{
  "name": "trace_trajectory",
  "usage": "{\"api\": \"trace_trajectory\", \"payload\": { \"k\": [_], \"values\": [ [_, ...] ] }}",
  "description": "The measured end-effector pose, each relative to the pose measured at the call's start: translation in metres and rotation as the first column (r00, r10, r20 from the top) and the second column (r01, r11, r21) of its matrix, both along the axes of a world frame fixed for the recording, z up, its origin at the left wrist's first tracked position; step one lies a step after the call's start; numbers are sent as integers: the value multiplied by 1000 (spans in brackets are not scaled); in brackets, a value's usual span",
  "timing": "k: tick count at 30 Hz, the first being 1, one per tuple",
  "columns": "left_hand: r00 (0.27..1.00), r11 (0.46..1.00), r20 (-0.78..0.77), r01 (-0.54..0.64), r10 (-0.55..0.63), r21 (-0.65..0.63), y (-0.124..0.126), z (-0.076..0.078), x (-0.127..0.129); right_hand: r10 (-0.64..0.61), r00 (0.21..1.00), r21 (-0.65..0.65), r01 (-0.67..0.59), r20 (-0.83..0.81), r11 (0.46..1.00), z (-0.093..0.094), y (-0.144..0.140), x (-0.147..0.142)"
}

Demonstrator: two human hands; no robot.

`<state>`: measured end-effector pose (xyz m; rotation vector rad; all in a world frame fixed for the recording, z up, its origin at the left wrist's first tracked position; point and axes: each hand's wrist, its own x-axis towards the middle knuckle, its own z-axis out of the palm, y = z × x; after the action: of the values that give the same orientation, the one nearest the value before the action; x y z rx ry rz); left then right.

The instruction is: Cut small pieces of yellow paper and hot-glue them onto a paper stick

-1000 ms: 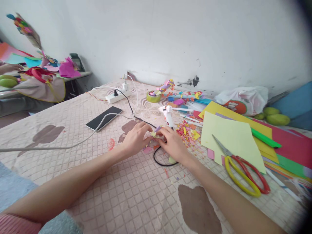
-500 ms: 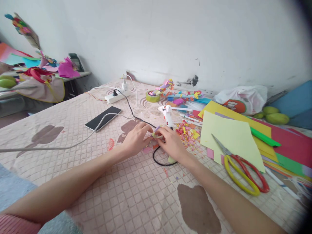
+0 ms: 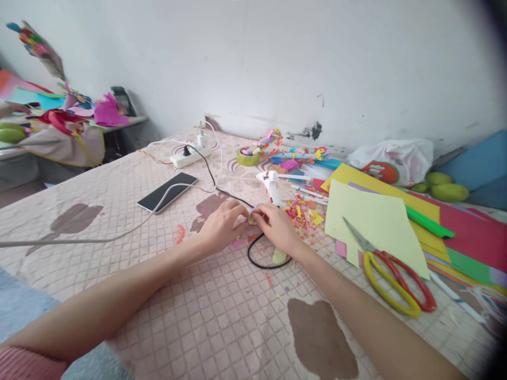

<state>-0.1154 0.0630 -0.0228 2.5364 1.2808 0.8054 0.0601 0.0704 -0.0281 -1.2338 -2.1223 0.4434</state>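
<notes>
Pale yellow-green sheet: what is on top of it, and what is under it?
The scissors lie partly on the sheet, reaching past its near edge. Yellow paper and a pink scrap stick out from beneath; whatever else it covers cannot be seen.

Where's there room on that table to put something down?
One bare patch is in front, between the left arm and right arm, below the black loop and a few tiny bits. Another is between the phone, grey cable and left table edge. The right side is crowded: glue gun, scraps, paper, scissors.
</notes>
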Motion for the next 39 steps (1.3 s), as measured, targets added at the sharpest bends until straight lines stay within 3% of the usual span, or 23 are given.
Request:
{"api": "trace_trajectory", "payload": {
  "k": [12, 23, 39],
  "values": [
    [1000, 1000, 4, 7, -7, -11, 0, 2, 1, -69, 995, -102, 62, -70, 993, -3, 7, -4],
    [1000, 999, 25, -8, 8, -34, 1, 3, -1, -81, 994, -116, 72, -79, 991, -2, 4, -4],
    [987, 992, 153, -37, 55, -120, 6, 1, 3, -164, 984, -140, 173, 70, 975, -2, 5, -8]
  ]
}}
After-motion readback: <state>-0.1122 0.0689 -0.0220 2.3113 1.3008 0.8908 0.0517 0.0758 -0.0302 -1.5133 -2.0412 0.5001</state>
